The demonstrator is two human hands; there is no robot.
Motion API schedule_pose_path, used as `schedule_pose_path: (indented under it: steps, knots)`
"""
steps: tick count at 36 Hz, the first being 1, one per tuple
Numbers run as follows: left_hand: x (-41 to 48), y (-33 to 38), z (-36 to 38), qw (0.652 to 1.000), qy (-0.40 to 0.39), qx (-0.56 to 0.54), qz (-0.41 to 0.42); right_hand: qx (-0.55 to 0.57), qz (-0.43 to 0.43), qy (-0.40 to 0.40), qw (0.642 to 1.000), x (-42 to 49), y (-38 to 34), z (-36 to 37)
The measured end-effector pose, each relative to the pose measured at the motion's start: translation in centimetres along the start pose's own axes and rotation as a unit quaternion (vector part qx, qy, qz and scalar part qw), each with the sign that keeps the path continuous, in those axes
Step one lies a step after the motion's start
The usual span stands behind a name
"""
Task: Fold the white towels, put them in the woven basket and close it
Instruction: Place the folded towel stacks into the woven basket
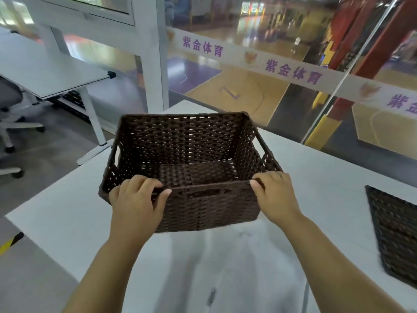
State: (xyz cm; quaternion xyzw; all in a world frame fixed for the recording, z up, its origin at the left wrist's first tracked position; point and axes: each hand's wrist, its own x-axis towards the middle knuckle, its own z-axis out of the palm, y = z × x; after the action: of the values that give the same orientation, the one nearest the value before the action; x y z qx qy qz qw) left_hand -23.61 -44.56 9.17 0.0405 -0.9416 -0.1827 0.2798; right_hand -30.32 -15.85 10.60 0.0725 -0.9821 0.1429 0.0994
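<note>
- Left grip and right grip each curl over a near corner of the empty basket on the worktop.
- The towel is spread on the basket's near side, running lengthwise toward the person, roughly equally near both grips.
- The lid is off to the basket's right.

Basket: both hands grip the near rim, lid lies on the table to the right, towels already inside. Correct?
Not quite. The head view shows the basket empty; a white towel lies on the table in front of it. The rest holds: left hand and right hand grip the near rim, lid on the table to the right.
</note>
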Motion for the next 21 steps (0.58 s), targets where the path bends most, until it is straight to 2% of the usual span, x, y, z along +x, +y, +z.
schedule_pose_path:
  steps: [4,6,8,14,18,21]
  knots:
    - [-0.8,2.3,-0.1,0.999,0.019,-0.029,0.025,0.105,0.016,0.096,0.99,-1.9,0.3,-1.4]
    - [-1.5,3.5,0.5,0.998,0.001,-0.055,0.04,0.114,0.021,0.115,0.987,-3.4,1.1,-1.3]
    - [-2.5,4.7,1.3,0.996,-0.033,-0.065,0.056,0.119,0.03,0.1,0.987,-5.3,2.3,-0.8]
    - [-7.0,8.2,5.4,0.968,-0.213,-0.096,0.095,0.125,0.13,-0.028,0.983,-12.7,6.4,1.8]
    - [-10.0,9.9,8.5,0.911,-0.382,-0.119,0.098,0.099,0.194,-0.176,0.96,-16.3,8.4,3.0]
    - [-12.4,10.7,10.8,0.872,-0.459,-0.14,0.092,0.067,0.221,-0.264,0.937,-18.3,9.3,3.5]
